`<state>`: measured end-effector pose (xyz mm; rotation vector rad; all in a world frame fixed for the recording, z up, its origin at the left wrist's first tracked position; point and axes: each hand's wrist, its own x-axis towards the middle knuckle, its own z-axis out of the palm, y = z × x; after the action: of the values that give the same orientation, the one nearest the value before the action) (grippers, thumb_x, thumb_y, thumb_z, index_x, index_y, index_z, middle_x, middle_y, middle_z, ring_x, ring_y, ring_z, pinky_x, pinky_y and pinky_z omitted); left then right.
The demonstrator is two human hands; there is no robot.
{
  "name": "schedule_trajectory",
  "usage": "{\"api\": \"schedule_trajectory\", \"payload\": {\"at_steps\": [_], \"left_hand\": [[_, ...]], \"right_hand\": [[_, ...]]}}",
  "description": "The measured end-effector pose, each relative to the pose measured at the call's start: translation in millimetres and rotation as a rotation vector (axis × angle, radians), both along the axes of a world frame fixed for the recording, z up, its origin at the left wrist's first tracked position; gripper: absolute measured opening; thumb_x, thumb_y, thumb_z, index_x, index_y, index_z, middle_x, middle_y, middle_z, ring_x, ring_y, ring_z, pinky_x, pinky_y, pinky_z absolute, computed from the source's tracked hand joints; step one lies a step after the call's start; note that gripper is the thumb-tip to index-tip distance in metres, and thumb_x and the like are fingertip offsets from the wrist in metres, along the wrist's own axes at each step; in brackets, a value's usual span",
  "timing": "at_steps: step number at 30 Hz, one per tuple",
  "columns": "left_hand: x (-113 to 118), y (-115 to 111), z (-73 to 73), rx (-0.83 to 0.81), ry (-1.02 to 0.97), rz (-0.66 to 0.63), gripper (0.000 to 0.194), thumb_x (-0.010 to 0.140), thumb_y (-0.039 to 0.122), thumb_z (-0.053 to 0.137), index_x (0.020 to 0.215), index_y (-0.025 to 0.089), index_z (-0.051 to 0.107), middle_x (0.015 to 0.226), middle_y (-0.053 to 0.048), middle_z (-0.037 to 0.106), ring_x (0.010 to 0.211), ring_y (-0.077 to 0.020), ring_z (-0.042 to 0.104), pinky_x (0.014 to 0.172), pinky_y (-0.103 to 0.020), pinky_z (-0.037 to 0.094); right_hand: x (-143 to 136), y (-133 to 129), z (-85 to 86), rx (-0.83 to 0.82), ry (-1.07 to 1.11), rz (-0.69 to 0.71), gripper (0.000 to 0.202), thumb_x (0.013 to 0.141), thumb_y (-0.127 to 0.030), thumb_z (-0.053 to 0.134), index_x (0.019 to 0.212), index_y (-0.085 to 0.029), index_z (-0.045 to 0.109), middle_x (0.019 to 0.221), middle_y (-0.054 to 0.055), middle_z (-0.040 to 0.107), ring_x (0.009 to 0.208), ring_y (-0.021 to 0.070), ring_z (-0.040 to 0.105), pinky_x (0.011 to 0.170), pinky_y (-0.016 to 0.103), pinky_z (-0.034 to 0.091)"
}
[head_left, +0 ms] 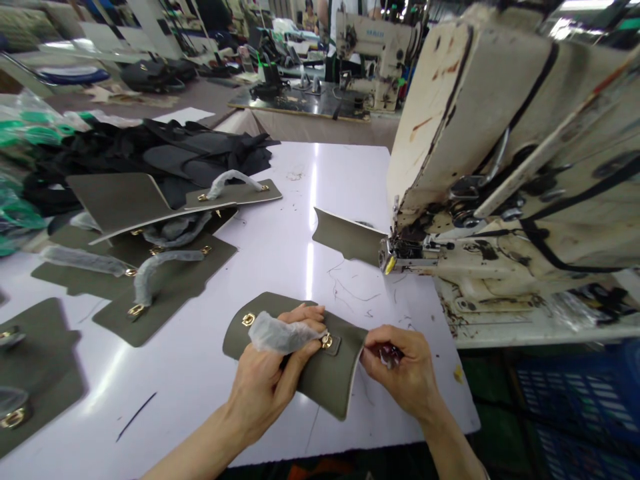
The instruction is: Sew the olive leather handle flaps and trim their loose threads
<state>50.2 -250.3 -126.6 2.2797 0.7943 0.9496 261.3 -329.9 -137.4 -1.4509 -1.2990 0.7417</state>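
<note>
An olive-green bag panel (325, 380) with gold fittings and a plastic-wrapped handle (280, 335) lies tilted near the table's front edge. My left hand (267, 377) is closed on this panel, its fingers passing by the wrapped handle and over the panel's face. At the panel's right edge, my right hand (405, 367) pinches the pale border between thumb and fingers. A small dark-red and shiny object (390, 356) sits inside the right palm; its kind is mostly hidden. Beyond them, another olive panel (350, 237) rests beside the sewing machine's foot.
A large cream sewing machine (435, 100) stands at the right, its arm end (387, 257) over the white table (280, 220). More panels with wrapped handles (170, 267) lie at the left. Behind them is a heap of black pieces (175, 150). A blue crate (575, 400) is below right.
</note>
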Motion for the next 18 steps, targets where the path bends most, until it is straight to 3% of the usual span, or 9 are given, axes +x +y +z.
{"api": "schedule_trajectory", "payload": {"at_steps": [3,7,11,15,18], "left_hand": [[-1,3,-1.2,0.086,0.016,-0.041,0.03,0.09,0.003,0.055,0.115,0.02,0.06,0.118,-0.006,0.065,0.122,-0.0226,0.058,0.114,-0.05,0.04],[-6,12,-2.6,0.191,0.083,-0.117,0.038,0.088,0.0,0.056,0.12,0.02,0.058,0.118,-0.007,0.063,0.126,-0.0236,0.055,0.117,-0.056,0.034],[-10,14,-2.3,0.259,0.096,-0.119,0.04,0.086,-0.001,0.056,0.12,0.019,0.058,0.117,-0.007,0.064,0.126,-0.0244,0.055,0.116,-0.057,0.033],[-11,12,-3.5,0.243,0.116,-0.114,0.041,0.087,-0.001,0.056,0.122,0.02,0.057,0.118,-0.007,0.064,0.127,-0.0249,0.054,0.116,-0.058,0.032],[-11,12,-4.3,0.234,0.117,-0.096,0.041,0.086,-0.001,0.057,0.122,0.018,0.057,0.118,-0.008,0.064,0.127,-0.0254,0.054,0.116,-0.059,0.033]], "right_hand": [[1,-1,-1.5,-0.072,0.099,-0.032,0.004,0.08,-0.018,0.071,0.082,-0.021,0.071,0.06,-0.004,0.058,0.05,0.0087,0.047,0.049,0.022,0.037],[1,-5,-3.3,-0.178,0.268,-0.048,0.019,0.09,-0.032,0.067,0.105,-0.023,0.074,0.056,-0.004,0.059,0.049,0.0099,0.052,0.051,0.024,0.039],[-1,-3,0.0,-0.241,0.35,-0.033,0.018,0.09,-0.035,0.068,0.1,-0.021,0.074,0.055,-0.005,0.055,0.05,0.0089,0.051,0.053,0.023,0.039],[-5,-2,8.5,-0.233,0.289,-0.11,0.016,0.09,-0.036,0.068,0.094,-0.021,0.068,0.059,-0.005,0.051,0.052,0.0083,0.048,0.051,0.021,0.038],[-4,-5,18.7,-0.157,0.114,-0.185,0.021,0.091,-0.033,0.065,0.11,-0.023,0.063,0.084,0.0,0.061,0.072,0.0121,0.059,0.061,0.022,0.046]]}}
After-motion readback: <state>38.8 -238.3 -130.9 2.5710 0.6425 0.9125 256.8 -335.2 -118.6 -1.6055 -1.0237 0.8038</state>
